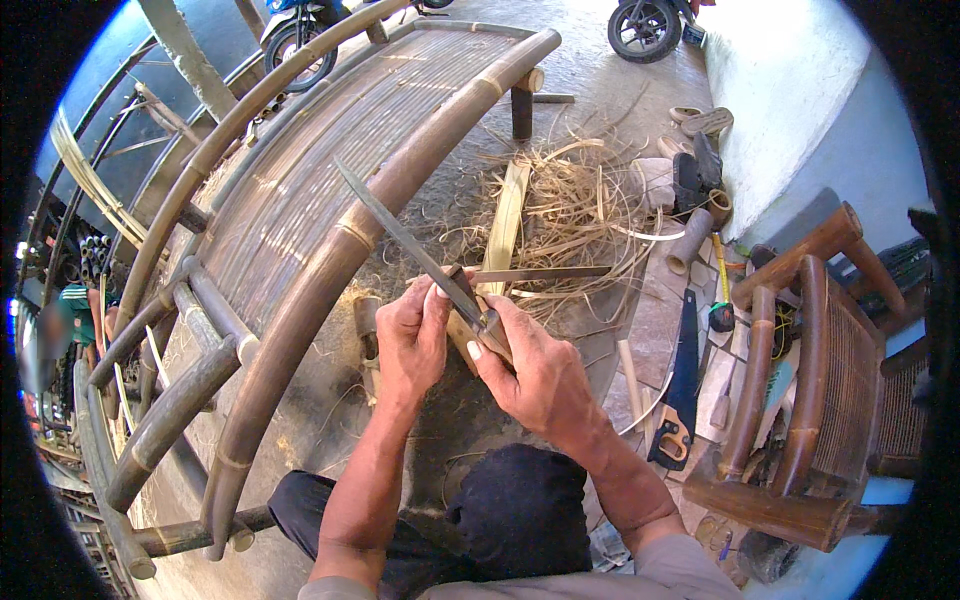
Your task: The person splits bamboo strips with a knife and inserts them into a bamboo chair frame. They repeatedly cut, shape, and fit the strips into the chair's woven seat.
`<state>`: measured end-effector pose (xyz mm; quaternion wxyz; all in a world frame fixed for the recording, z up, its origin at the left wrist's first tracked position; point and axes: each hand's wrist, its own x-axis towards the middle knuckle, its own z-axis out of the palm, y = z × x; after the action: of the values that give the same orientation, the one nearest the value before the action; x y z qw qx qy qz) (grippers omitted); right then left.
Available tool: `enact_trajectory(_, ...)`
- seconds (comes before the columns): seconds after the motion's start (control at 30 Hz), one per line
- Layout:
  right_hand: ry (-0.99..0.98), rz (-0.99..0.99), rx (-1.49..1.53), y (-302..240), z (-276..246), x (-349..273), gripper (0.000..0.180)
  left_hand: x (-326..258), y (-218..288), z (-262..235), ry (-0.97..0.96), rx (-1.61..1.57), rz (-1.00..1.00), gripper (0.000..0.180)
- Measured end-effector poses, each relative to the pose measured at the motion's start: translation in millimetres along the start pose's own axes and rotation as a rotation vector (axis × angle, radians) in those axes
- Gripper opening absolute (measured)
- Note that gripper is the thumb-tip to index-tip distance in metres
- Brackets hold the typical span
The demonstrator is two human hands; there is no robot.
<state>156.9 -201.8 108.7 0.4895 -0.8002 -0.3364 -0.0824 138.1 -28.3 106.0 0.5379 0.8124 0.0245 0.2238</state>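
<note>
Both my hands meet in front of me above the floor. My right hand (535, 362) is wrapped round the handle of a long knife (392, 228), whose blade slants up to the far left. My left hand (412, 335) is closed, its thumb pressed at the base of the blade. From those fingers a thin, dark bamboo strip (555, 272) sticks out to the right, crossing close to the knife. Beneath it lies a pale split bamboo piece (508, 215), its near end partly hidden by my hands.
A long bamboo bench (330, 235) fills the left. Bamboo shavings (585, 195) are heaped on the floor ahead. At right lie a handsaw (680, 370), a tape measure (721, 316) and sandals (705, 122), beside a bamboo chair (815, 390). A motorbike wheel (643, 28) stands at the back.
</note>
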Motion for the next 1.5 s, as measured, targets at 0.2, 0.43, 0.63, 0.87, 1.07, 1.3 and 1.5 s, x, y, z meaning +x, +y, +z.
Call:
enact_trajectory(0.2, -0.085, 0.142, 0.063, -6, -8, 3, 0.048, 4, -7, 3, 0.032, -0.019, 0.004, 0.032)
enact_trajectory(0.43, -0.114, 0.235, 0.078, -14, -32, 8, 0.045, 22, 10, 3, 0.162, -0.137, 0.065, 0.034)
enact_trajectory(0.63, -0.118, 0.272, 0.005, -16, -43, 5, 0.041, 100, 117, -36, 0.613, 0.276, 0.716, 0.031)
enact_trajectory(0.87, -0.322, 0.404, -0.077, -1, -36, -7, 0.043, 134, 42, 31, -0.510, 0.741, 0.328, 0.040)
enact_trajectory(1.07, -0.315, 0.357, 0.114, 37, -18, -24, 0.040, 92, -27, 29, 0.037, -0.059, 0.284, 0.036)
enact_trajectory(1.3, -0.279, 0.338, -0.041, 65, -18, -23, 0.036, 60, -5, 41, -0.190, 0.291, 0.408, 0.025)
enact_trajectory(1.5, -0.278, 0.359, -0.213, 69, -39, -32, 0.039, 58, -11, 64, -0.318, 0.303, 0.530, 0.023)
